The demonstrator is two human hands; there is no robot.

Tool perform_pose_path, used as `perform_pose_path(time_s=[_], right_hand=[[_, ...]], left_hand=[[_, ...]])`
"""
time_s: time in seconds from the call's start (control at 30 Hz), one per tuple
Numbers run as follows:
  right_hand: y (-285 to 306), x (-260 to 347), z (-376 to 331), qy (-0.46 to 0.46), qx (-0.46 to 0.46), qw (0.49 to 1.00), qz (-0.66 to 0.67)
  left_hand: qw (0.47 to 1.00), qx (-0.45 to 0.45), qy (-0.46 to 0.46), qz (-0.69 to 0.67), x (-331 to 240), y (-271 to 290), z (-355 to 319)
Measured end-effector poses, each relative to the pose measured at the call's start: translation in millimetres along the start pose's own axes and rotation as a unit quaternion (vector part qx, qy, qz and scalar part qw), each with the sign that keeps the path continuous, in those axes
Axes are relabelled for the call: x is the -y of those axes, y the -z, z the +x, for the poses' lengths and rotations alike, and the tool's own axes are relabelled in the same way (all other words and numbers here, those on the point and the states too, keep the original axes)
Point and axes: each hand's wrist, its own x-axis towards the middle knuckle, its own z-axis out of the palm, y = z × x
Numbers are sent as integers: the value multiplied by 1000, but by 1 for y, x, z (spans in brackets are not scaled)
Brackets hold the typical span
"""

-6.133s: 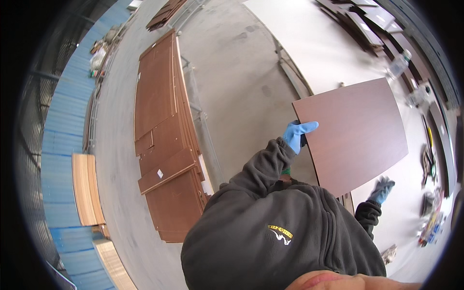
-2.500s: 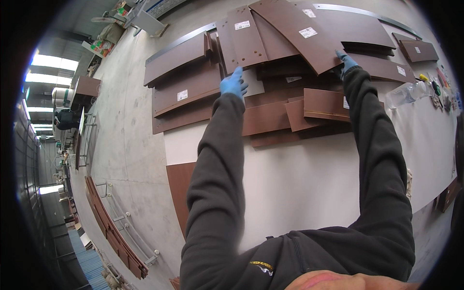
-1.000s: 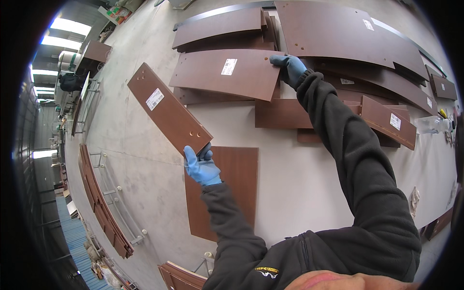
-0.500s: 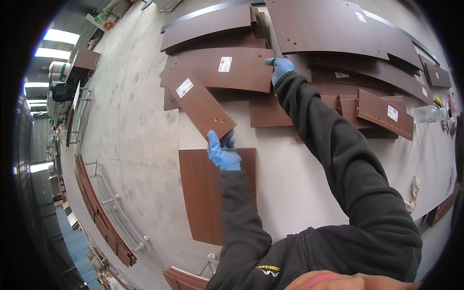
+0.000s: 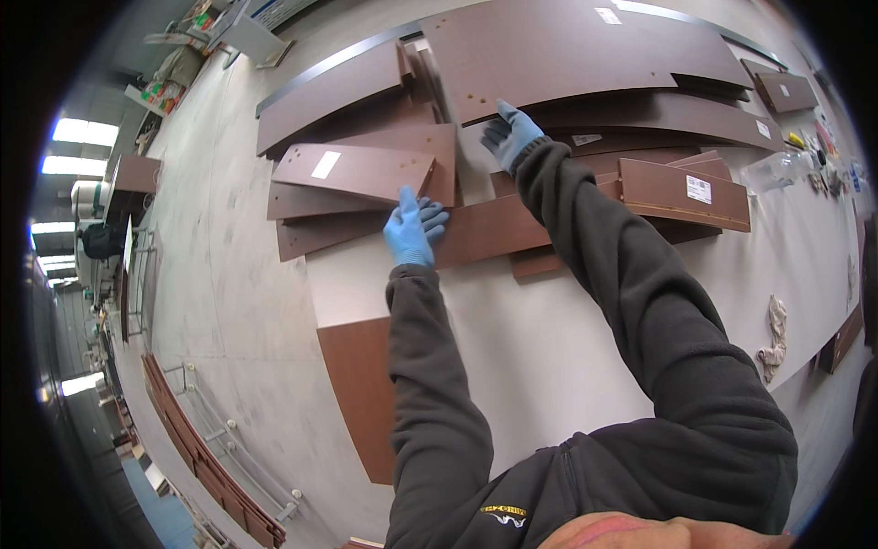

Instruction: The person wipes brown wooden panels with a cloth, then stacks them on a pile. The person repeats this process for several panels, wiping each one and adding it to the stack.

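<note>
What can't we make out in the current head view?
- Left hand's grip on the small board: head view, the hand itself covers any contact.
- Right hand touching the big board or not: head view, hand overlaps the edge.
- Lower panel's right side: head view, behind the left sleeve.
- Label print: head view, too small and washed out.

Boards across the far end of the table, bottle at right, cloth before it, rack far left.
</note>
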Motion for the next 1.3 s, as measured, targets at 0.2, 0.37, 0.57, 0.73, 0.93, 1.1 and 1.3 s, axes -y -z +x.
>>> perform_pose_path(time_s=[0.2,0.37,0.57,0.73,0.93,1.1,1.3], right_hand=[[-11,23,3,-24,84,988,125],[2,45,-6,79,84,993,-20],[34,98,-82,137,174,975,5],[127,66,-240,189,202,959,-55],[244,26,-444,113,72,968,-214],[328,22,-531,21,118,963,-241],[530,164,-548,-74,-29,692,-718]], left_hand=[[993,-10,14,120,-12,8,-12],[995,22,-7,101,-1,14,-38],[993,67,-75,54,-1,-8,-84],[965,251,-7,-74,3,-40,-158],[915,281,163,-241,65,-57,-263],[903,311,196,-225,117,-31,-338],[921,295,201,-154,143,-23,-405]])
